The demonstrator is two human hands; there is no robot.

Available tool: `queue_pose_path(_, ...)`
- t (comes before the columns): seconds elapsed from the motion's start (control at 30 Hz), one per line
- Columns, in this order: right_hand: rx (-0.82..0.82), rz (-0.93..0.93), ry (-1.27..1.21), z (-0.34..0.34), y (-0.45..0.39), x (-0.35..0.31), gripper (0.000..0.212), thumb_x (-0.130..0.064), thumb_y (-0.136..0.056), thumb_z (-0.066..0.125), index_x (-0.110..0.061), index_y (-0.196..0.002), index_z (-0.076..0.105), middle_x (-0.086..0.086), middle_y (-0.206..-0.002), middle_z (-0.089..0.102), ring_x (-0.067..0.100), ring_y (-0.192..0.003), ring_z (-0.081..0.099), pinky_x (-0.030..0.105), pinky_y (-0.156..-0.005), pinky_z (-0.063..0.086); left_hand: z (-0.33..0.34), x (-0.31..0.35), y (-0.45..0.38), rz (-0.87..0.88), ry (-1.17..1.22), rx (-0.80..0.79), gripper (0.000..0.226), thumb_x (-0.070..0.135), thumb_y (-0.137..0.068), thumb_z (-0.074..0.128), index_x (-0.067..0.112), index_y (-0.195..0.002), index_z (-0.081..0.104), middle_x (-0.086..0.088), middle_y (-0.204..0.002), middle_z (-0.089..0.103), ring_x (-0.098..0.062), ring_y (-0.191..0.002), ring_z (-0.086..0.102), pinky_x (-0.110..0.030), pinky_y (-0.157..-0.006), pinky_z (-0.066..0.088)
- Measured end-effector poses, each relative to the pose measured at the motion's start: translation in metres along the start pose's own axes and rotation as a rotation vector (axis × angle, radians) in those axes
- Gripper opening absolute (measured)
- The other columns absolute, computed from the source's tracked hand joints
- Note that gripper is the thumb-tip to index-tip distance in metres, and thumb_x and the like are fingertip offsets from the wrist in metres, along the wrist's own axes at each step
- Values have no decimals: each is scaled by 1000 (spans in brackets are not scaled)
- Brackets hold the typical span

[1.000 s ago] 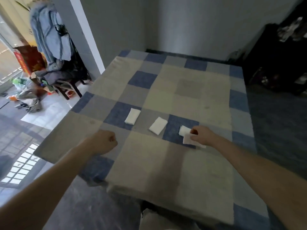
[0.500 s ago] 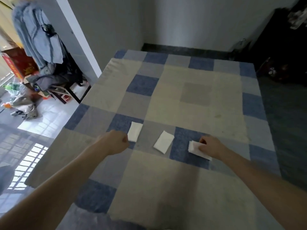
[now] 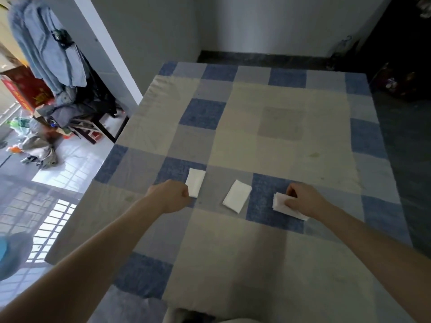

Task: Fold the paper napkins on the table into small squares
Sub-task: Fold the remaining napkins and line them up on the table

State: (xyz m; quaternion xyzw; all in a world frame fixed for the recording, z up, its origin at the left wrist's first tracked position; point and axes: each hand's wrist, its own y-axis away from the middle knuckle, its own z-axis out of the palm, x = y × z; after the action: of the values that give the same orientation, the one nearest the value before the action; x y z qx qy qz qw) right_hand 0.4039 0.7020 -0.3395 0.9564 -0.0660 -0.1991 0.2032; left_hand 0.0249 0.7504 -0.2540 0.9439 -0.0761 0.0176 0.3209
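White paper sits under the right hand (image 3: 303,200): its fingers are curled over the right napkin (image 3: 281,205), with the thumb pressed on top, pinching the sheet against the desk (image 3: 268,127). This napkin is a folded oblong whose long axis runs from upper left to lower right, its far end peeking out below the wrist. It lies on a blue square of the checked cloth (image 3: 335,157), toward the desk's near right part.

The left hand (image 3: 171,198) is balled up, fingers curled in, its knuckles touching the near end of the left napkin (image 3: 196,183); whether it pinches that edge cannot be told. The left napkin is a narrow oblong pointing nearly straight away from the person, half on a blue square, half on a grey one.

Between the two hands lies the middle napkin (image 3: 237,195), untouched, a flat oblong tilted with its far end leaning right, apart from both neighbours. All three form a loose row across the desk's near half.

The cloth is soft, faintly creased, in blue, grey and cream squares, and drapes over the desk's left edge. Past that edge a chair (image 3: 93,127) piled with clothes stands on pale tiles, with a blue jacket (image 3: 46,47) hanging above it. Nothing stands between either hand and the napkins.
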Motion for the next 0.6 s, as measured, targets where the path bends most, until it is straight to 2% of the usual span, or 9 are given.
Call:
queue_pose_path(0.1, 62, -15, 17, 4, -1, -2, 21, -21, -79, 69, -16, -97, 59, 3, -98, 54, 24, -92, 56, 31, -79, 46, 5, -12, -7, -34, -20, -16, 29, 47, -83, 35, 26, -69, 49, -2, -81, 58, -26, -80, 60, -45, -81, 54)
queue_pose_path(0.2, 28, -68, 26, 3, -3, -2, 18, -20, -79, 69, -14, -95, 66, 6, -99, 66, 21, -87, 60, 28, -72, 44, 15, -21, -15, -55, -9, -39, 35, 51, -81, 30, 27, -81, 55, -2, -89, 62, -26, -81, 61, -44, -83, 53)
queue_pose_path(0.3, -58, -56, -23, -7, -3, -2, 21, -25, -77, 75, -17, -95, 69, 2, -93, 69, 17, -80, 61, 27, -70, 45, 14, -14, -4, -50, -18, -50, 27, 44, -88, 30, 28, -77, 49, 0, -87, 55, -27, -88, 60, -44, -86, 52)
queue_pose_path(0.37, -89, -14, -28, -12, -3, -2, 29, -30, -76, 77, -17, -101, 66, 2, -97, 67, 18, -84, 60, 28, -72, 45, 16, -12, -2, -49, -12, -48, 26, 41, -90, 30, 28, -73, 45, -2, -86, 53, -28, -89, 60, -44, -86, 52)
queue_pose_path(0.47, 17, -3, 112, -11, -6, -11, 37, -38, -84, 67, -19, -114, 57, 5, -112, 57, 25, -101, 55, 40, -86, 48, 16, -13, -4, -75, 22, -58, 30, 39, -88, 31, 26, -62, 40, -3, -84, 52, -29, -87, 61, -45, -86, 52)
queue_pose_path(0.53, 112, -50, 117, -9, -8, -30, 30, -37, -88, 61, -19, -111, 55, 5, -112, 53, 26, -104, 53, 43, -87, 47, 13, -11, -3, -76, 26, -71, 29, 38, -88, 30, 25, -63, 39, -3, -85, 52, -29, -89, 61, -45, -87, 51)
queue_pose_path(0.6, 104, -128, 27, -4, -10, -56, 27, -36, -87, 63, -17, -105, 57, 5, -106, 55, 26, -101, 55, 41, -85, 47, 14, -10, -2, -70, 25, -74, 29, 37, -90, 31, 25, -65, 38, -4, -85, 51, -31, -90, 61, -46, -87, 51)
